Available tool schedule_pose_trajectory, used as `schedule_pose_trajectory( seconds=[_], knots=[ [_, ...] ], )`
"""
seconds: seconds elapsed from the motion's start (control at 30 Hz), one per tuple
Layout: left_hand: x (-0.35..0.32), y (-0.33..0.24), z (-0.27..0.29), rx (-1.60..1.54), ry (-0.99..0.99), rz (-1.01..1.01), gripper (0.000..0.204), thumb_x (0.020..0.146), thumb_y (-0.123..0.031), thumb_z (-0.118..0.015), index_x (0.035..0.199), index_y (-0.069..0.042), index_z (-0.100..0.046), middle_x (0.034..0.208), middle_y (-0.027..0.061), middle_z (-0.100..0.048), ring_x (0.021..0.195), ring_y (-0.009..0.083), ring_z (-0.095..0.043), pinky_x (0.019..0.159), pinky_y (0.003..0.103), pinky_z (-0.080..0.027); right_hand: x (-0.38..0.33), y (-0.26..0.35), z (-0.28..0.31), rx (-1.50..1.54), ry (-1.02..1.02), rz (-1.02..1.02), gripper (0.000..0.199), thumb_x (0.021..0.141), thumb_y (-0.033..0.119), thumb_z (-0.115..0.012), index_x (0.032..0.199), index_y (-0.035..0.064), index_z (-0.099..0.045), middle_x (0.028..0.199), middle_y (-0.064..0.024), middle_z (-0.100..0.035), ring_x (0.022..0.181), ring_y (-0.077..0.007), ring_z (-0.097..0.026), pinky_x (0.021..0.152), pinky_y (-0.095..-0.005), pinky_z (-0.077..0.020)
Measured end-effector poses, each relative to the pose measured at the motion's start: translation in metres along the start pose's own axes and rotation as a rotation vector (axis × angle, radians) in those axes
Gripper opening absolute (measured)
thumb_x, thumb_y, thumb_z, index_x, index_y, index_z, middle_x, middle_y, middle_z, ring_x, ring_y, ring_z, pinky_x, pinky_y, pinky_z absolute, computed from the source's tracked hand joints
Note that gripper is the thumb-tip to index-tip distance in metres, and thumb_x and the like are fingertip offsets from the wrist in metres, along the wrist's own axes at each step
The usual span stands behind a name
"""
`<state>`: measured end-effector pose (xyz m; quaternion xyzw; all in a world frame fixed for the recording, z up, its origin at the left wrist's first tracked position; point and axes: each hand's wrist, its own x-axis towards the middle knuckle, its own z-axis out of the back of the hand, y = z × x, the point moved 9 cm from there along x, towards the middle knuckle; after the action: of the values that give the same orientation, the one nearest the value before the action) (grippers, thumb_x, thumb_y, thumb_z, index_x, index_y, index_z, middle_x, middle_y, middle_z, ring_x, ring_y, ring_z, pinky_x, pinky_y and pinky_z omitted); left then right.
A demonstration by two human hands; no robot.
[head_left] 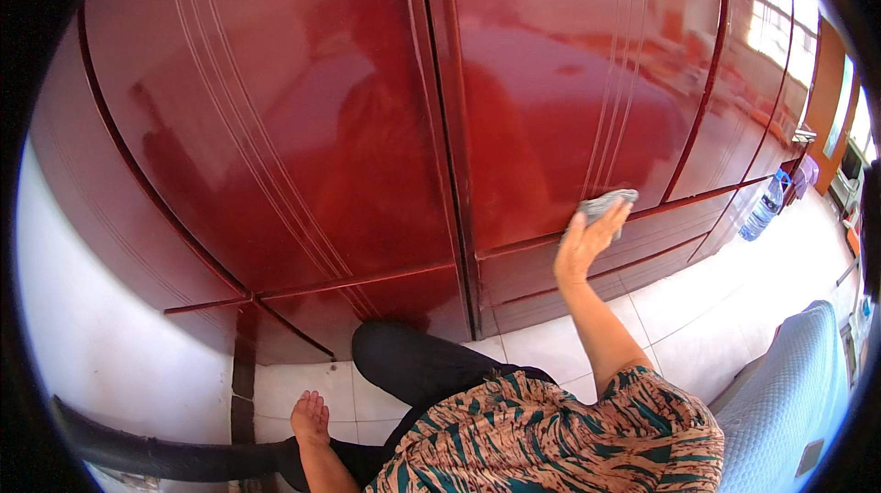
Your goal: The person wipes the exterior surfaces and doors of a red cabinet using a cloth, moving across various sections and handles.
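Observation:
My right hand (587, 243) presses a grey cloth (609, 203) against the glossy dark-red wardrobe (514, 153), low on the right-hand door just above a horizontal seam. The fingers lie over the cloth and hide part of it. Down at the lower left, my left hand (310, 418) is off the wardrobe, held beside my leg with its fingers stretched out and nothing visible in it. Pale line grooves run down each door, and the polished surface mirrors the room.
White floor tiles (697, 300) run along the wardrobe's foot. A large clear water bottle with a blue top (763, 208) stands at its far right end. A light-blue quilted mattress (789, 401) is at my right. On the left are a white wall (101, 300) and a dark rounded bar (165, 452).

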<state>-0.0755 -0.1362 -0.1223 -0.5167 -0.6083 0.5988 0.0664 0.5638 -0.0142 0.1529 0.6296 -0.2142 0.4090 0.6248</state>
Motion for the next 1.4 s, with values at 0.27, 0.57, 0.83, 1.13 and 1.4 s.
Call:
schedule_pose_trajectory(
  seconds=[0.27, 0.57, 0.83, 1.13, 1.4],
  knots=[
    [-0.011, 0.003, 0.000, 0.001, -0.026, -0.005, 0.049, 0.094, -0.034, -0.053, 0.135, -0.008, -0.050, 0.132, 0.0067, -0.056, 0.119, 0.0210, -0.053, 0.098, 0.034, -0.041, 0.074, 0.127, 0.001, -0.067, -0.063, 0.561, 0.071, 0.092, 0.037, -0.049, 0.147, -0.0029, -0.030, 0.153, -0.0311, -0.021, 0.141, -0.0474, -0.021, 0.112, -0.0543, -0.0170],
    [-0.014, 0.006, -0.016, -0.031, -0.019, -0.016, 0.046, 0.090, -0.031, -0.057, 0.130, -0.006, -0.054, 0.120, 0.0064, -0.062, 0.105, 0.0185, -0.058, 0.091, 0.033, -0.045, 0.205, 0.239, 0.015, 0.050, -0.363, 0.812, 0.060, 0.095, 0.046, -0.052, 0.146, 0.0151, -0.041, 0.150, -0.0188, -0.037, 0.140, -0.0369, -0.031, 0.113, -0.0484, -0.0194],
    [-0.023, 0.004, -0.021, -0.066, -0.033, -0.034, 0.040, 0.090, -0.027, -0.057, 0.125, -0.008, -0.057, 0.116, 0.0055, -0.064, 0.101, 0.0180, -0.060, 0.088, 0.032, -0.046, 0.091, 0.314, -0.027, 0.034, 0.018, 1.028, 0.076, 0.076, 0.032, -0.071, 0.145, 0.0190, -0.042, 0.152, -0.0144, -0.037, 0.141, -0.0307, -0.032, 0.112, -0.0458, -0.0245],
    [-0.042, -0.004, -0.036, -0.065, -0.014, -0.067, 0.043, 0.091, -0.027, -0.051, 0.129, -0.006, -0.054, 0.120, 0.0084, -0.062, 0.105, 0.0212, -0.059, 0.091, 0.035, -0.046, -0.121, 0.269, -0.076, -0.041, 0.618, 1.692, 0.064, 0.088, 0.021, -0.046, 0.149, 0.0071, -0.032, 0.158, -0.0122, -0.025, 0.147, -0.0228, -0.021, 0.119, -0.0391, -0.0118],
    [-0.065, -0.014, -0.036, -0.101, -0.011, -0.111, 0.037, 0.085, -0.021, -0.061, 0.119, -0.006, -0.058, 0.108, 0.0054, -0.066, 0.095, 0.0168, -0.061, 0.085, 0.032, -0.047, -0.046, 0.393, -0.068, 0.209, 0.452, 1.453, 0.076, 0.075, 0.020, -0.066, 0.146, 0.0156, -0.041, 0.155, -0.0083, -0.033, 0.145, -0.0218, -0.028, 0.118, -0.0390, -0.0163]
  ],
)
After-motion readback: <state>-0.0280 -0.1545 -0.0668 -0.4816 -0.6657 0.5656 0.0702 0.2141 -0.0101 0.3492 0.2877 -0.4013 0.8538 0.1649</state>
